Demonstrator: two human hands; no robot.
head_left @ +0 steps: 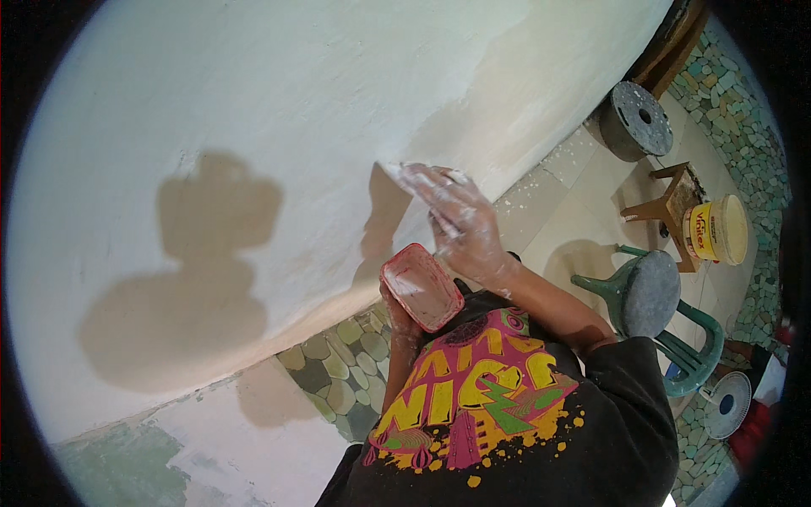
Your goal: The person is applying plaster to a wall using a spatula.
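My right hand (463, 221), smeared with white paste, reaches up to the pale wall (296, 110). Its fingers are pressed together over a thin flat putty scraper (389, 171); only a pale corner of it shows, against the wall surface. Low in front of my body, my left hand (399, 314) grips the side of a red rectangular tub (421, 288). The tub is tilted so that its inside faces up, coated with whitish paste. Most of the left fingers are hidden behind it.
To the right stand a green plastic chair (699, 359) with a round grey thing (652, 294) at it, a brown stool (661, 205), a yellow-and-white bucket (715, 230) and a dark round container (635, 122). A fan (728, 404) stands lower right. White specks dot the tiled floor (553, 190).
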